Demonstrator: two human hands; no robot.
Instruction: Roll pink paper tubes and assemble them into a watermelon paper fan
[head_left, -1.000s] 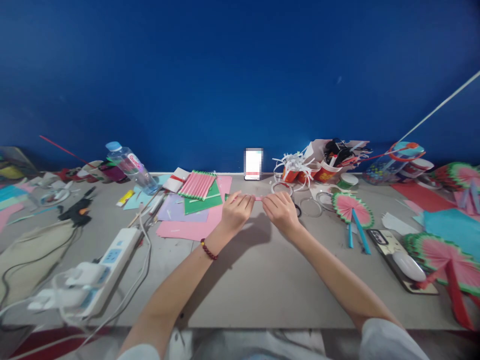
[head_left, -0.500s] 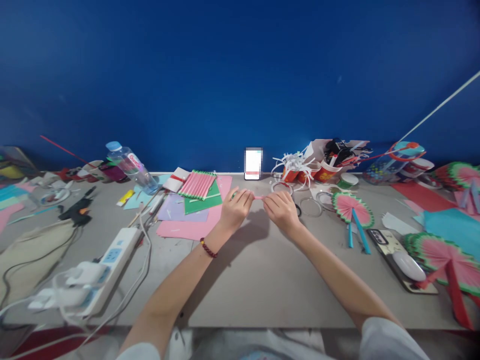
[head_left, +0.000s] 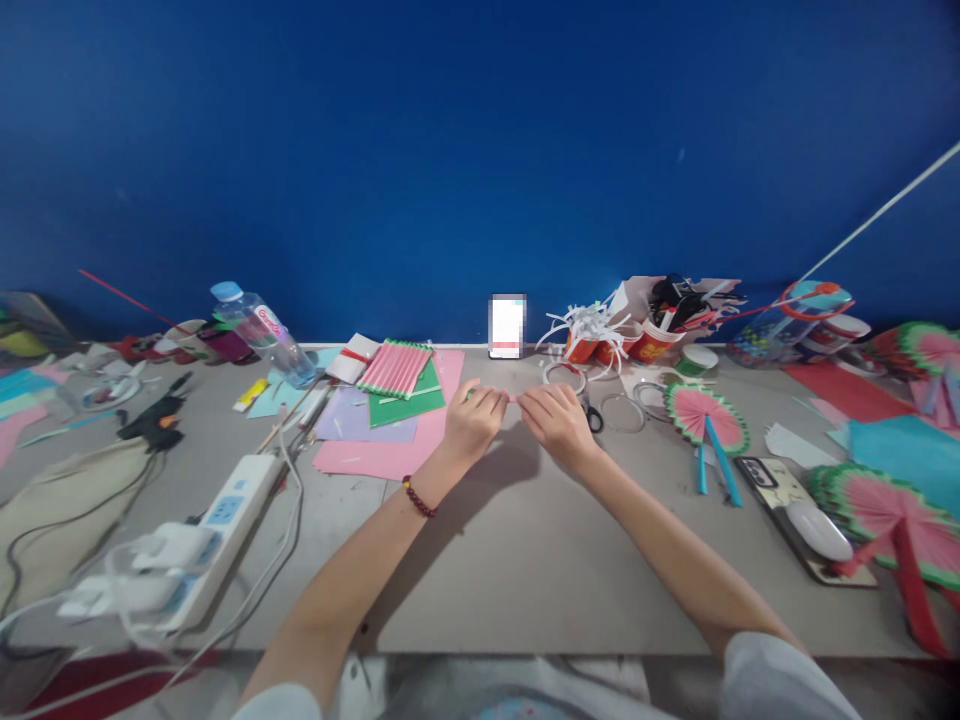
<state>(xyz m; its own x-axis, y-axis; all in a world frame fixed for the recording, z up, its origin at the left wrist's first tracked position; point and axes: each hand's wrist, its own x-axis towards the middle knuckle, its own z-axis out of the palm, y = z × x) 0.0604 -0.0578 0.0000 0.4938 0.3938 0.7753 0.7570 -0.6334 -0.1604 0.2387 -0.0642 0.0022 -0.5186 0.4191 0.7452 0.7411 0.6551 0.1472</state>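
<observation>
Above the middle of the tabletop (head_left: pixel 510 560), I log: pink paper strip (head_left: pixel 514 398), long axis left to right, level, both ends hidden in fingers. Left hand (head_left: pixel 471 425), grip pinched on the strip; right hand (head_left: pixel 553 425), likewise. Scissors (head_left: pixel 594 416) just beyond the right hand; pink sheet (head_left: pixel 382 457) near the left hand; paper fan (head_left: pixel 706 418) further right.

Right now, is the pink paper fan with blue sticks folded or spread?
Spread. The pink paper fan lies flat on the table, pleats fanned wide, green rim showing, its blue sticks splayed apart.
</observation>
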